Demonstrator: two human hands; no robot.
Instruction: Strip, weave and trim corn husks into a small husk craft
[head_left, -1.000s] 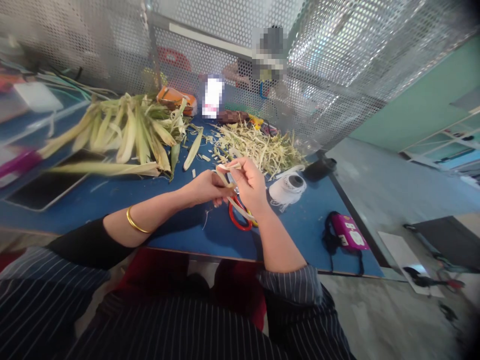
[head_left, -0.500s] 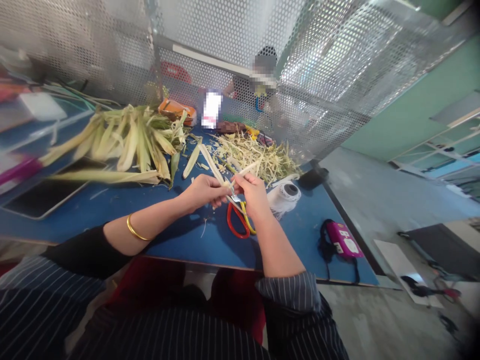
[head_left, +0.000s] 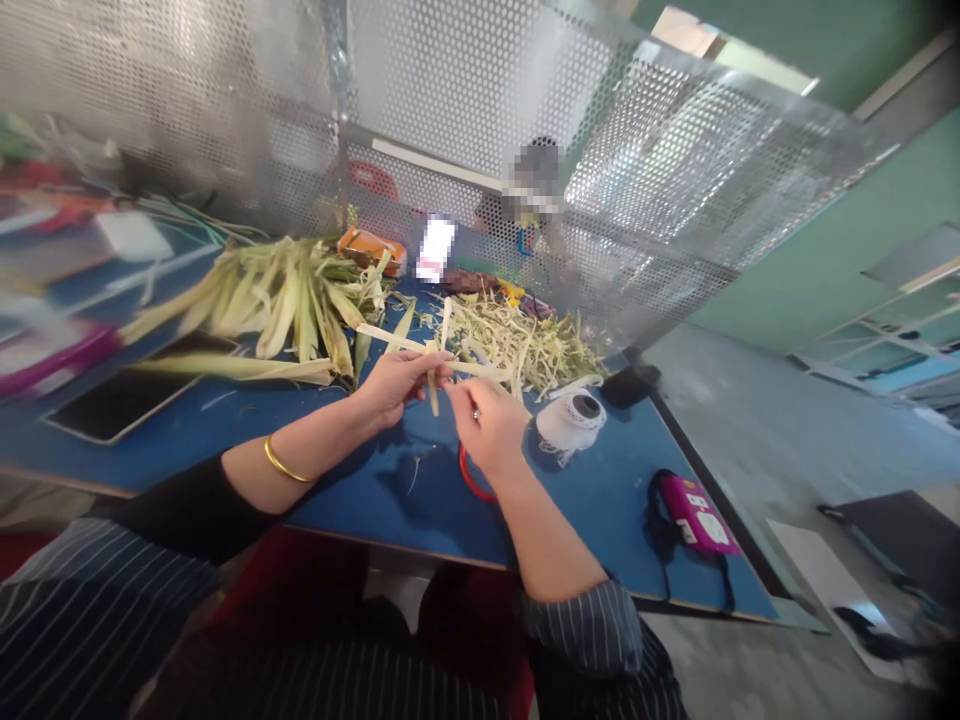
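Left hand (head_left: 397, 385) pinching tight, thumb over fingers, right where two pale husk strips (head_left: 386, 338) cross; one runs far-left to right, the other stands far to near, its short tail poking out below the thumb; right hand (head_left: 491, 420) close in on the near right, fingers curled narrow by that tail, and whether it grips anything I cannot tell. Here's the change: half a second ago the strips splayed in a V with both hands pinching; now they make an open cross and the right hand has dropped nearer, so the join seems to hang mainly on the left hand's grip. Under the right hand, a red scissors handle (head_left: 472, 475) peeks out on the blue bench (head_left: 360, 520); just right, a cone of white thread (head_left: 571, 420); beyond the hands, a heap of shredded husk (head_left: 517, 335); far left, a fan of whole corn husks (head_left: 277, 300); well off to the right, a magenta box (head_left: 697, 513) with black straps.
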